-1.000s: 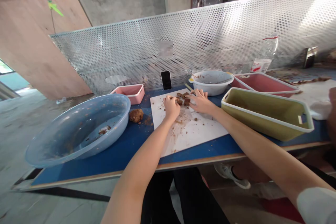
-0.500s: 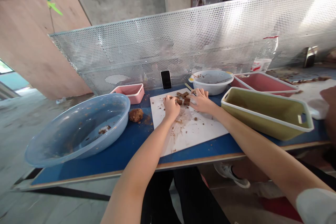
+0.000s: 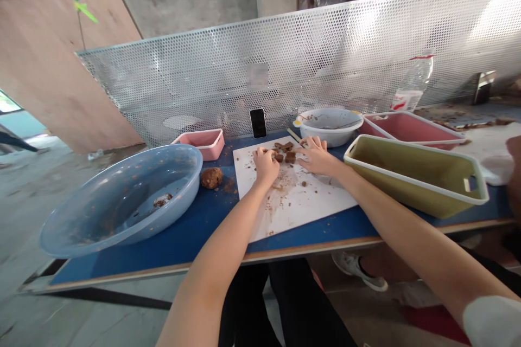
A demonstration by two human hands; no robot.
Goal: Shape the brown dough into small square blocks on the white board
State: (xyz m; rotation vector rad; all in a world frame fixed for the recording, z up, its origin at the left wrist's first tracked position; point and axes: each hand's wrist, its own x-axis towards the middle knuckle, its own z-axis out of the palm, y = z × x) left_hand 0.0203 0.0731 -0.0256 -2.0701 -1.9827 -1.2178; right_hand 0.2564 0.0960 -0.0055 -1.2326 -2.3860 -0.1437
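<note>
Several brown, earthy-looking chunks lie in a small cluster on a white board, with crumbs scattered around them. At the cluster's left side is my left hand, its fingers curled in at a small brown chunk; the fingertips are partly hidden. My right hand rests at the cluster's right side, fingers bent but apart, with nothing visible held in it. Left of the board, a larger brown lump sits on the blue table.
A big blue basin with brown residue stands at left, a small pink bin behind it. Right of the board are a green bin, a whitish basin and a pink bin. A phone leans against the perforated metal screen.
My right hand has shifted very slightly to the right, away from the chunks. The left hand and the chunks look the same.
</note>
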